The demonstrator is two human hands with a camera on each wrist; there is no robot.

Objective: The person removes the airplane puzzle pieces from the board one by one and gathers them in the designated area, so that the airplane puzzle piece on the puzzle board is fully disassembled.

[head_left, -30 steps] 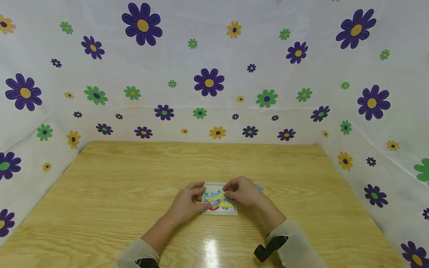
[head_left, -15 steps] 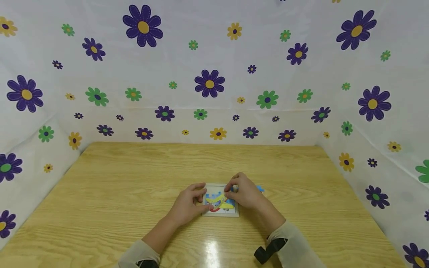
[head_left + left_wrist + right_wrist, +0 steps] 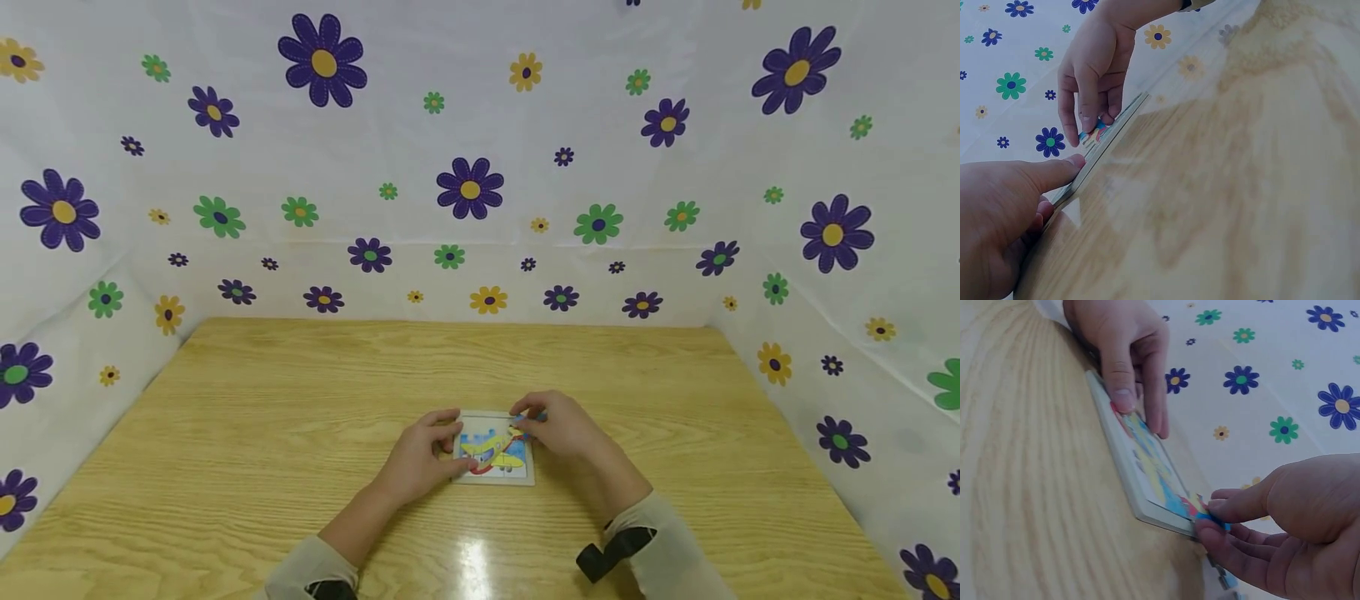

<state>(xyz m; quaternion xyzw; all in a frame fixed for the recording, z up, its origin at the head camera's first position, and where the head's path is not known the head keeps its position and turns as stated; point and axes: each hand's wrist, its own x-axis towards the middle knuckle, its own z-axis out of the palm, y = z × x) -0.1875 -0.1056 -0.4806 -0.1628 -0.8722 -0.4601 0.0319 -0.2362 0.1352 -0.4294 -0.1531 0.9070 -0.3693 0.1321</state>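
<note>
A small jigsaw puzzle in a pale frame (image 3: 495,482) lies on the table, its picture a yellow airplane on blue. My left hand (image 3: 420,454) grips the frame's left side, thumb on the picture, as the right wrist view also shows. With thumb and fingers, my right hand (image 3: 562,427) pinches a yellow, red and blue puzzle piece (image 3: 1197,505) at the far right corner of the picture. Whether that piece lies flat in the frame, I cannot tell. White shows in the picture's upper part, where no pieces lie.
Loose puzzle pieces (image 3: 1227,578) lie beside the frame under my right hand, mostly hidden in the head view. Behind the wooden table (image 3: 337,367) and at its sides hangs a white flowered cloth (image 3: 405,142).
My right hand has shifted slightly right, and the yellow and red piece now shows at its fingertips. The blue piece seen beyond that hand before is now covered. My left hand stays put.
</note>
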